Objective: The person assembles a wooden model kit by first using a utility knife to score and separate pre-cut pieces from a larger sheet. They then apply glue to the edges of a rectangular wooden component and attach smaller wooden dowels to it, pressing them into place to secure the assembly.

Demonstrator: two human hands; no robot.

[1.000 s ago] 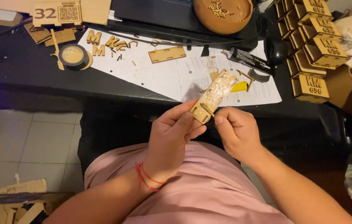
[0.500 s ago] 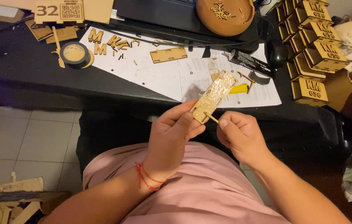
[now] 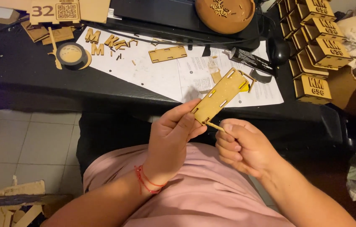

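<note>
Our left hand (image 3: 171, 141) gripped the slotted wooden panel (image 3: 220, 97); our right hand (image 3: 245, 147) pinched a thin stick (image 3: 215, 125) at its lower edge. Finished boxes (image 3: 316, 44) stood well beyond our fingers; this panel remained unassembled.

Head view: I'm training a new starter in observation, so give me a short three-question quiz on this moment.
1. True or false: the left hand holds the slotted wooden panel.
2. What does the right hand pinch against the panel's lower end? A) thin wooden stick B) tape roll C) black tube
3. Which lies nearer the round brown bowl: the tape roll or the black tube?

Key: 1 true; 2 A; 3 the black tube.
</note>
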